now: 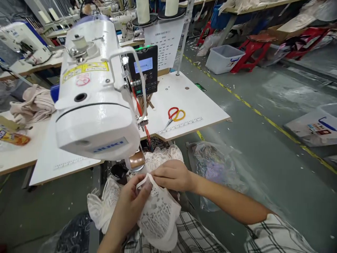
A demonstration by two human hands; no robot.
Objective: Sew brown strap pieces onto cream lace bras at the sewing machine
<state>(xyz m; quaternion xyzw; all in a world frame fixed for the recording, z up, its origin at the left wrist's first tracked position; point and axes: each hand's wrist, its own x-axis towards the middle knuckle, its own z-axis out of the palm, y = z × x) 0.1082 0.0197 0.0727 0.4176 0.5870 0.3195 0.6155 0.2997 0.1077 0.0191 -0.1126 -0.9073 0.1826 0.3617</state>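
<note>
A white lace garment (155, 214) hangs in front of me, below the head of a white sewing machine (92, 95). My left hand (130, 203) pinches the edge of the lace from below, fingers closed on it. My right hand (172, 175) grips the same lace from above, just beside the machine's needle area. More lace (164, 154) bunches behind my right hand. Part of the fabric hides behind the machine head.
Red-and-yellow scissors (176, 115) lie on the white table (195, 102) to the right. A control panel (146, 70) stands behind the machine. A plastic bag of fabric (210, 165) sits on the floor at right. Bins (223, 58) and red stools (252, 49) stand farther off.
</note>
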